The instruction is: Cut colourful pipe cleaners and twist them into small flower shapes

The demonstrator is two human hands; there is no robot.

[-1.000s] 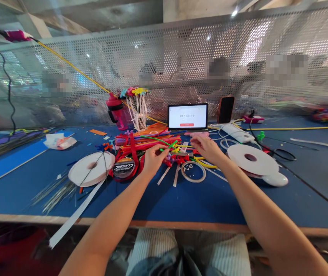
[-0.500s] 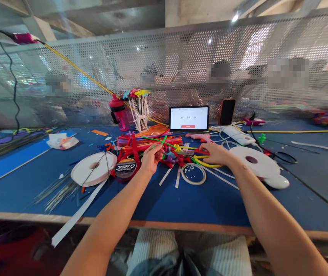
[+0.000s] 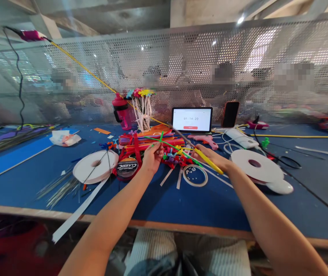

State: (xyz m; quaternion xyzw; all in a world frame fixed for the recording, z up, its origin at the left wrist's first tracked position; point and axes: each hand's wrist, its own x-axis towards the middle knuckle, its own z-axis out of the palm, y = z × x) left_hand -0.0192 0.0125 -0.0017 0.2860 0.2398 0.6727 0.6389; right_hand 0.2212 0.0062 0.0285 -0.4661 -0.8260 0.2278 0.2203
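Left hand pinches a green pipe cleaner, right hand closes fingers around a yellow pipe cleaner, both held clear over the heap of coloured straws.

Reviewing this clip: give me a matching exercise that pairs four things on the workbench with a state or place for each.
Things:
1. Tablet
2. Pink hot glue gun
3. Roll labelled CLASSIC
4. Pink drinking bottle

Descriptions:
A. Lying on the blue tabletop
B. Standing upright at the back of the bench
C. Next to the left hand
D. Showing 01:14:20

Right pairs: 1-D, 2-A, 3-C, 4-B.
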